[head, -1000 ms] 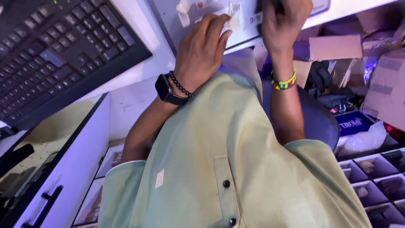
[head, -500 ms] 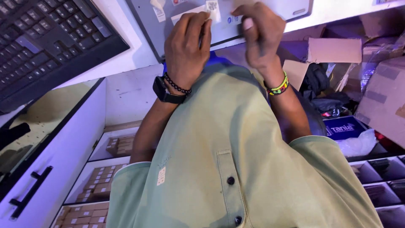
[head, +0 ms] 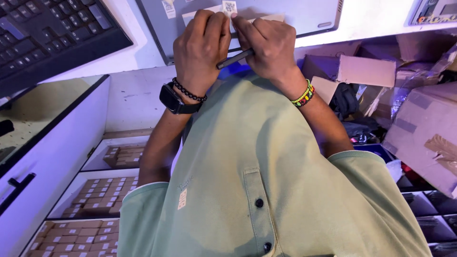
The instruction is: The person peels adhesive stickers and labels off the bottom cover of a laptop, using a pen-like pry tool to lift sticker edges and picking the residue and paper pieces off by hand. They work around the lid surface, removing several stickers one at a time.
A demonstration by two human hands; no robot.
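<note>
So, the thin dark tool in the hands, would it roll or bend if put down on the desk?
The dark tool looks like a slim straight rod, so it would probably roll on a flat desk. It seems stiff: it stays straight between the left hand and right hand. Being so thin, it is likely light.

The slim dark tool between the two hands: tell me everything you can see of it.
The slim dark tool is a thin, straight rod, dark grey, with a dull metallic look. Only a short middle stretch shows; both ends are hidden, so its kind is unclear. It lies tilted, its right end higher. The right hand closes over the upper end, and the left hand covers the lower end. It sits in front of the grey laptop, just above the green shirt.
</note>
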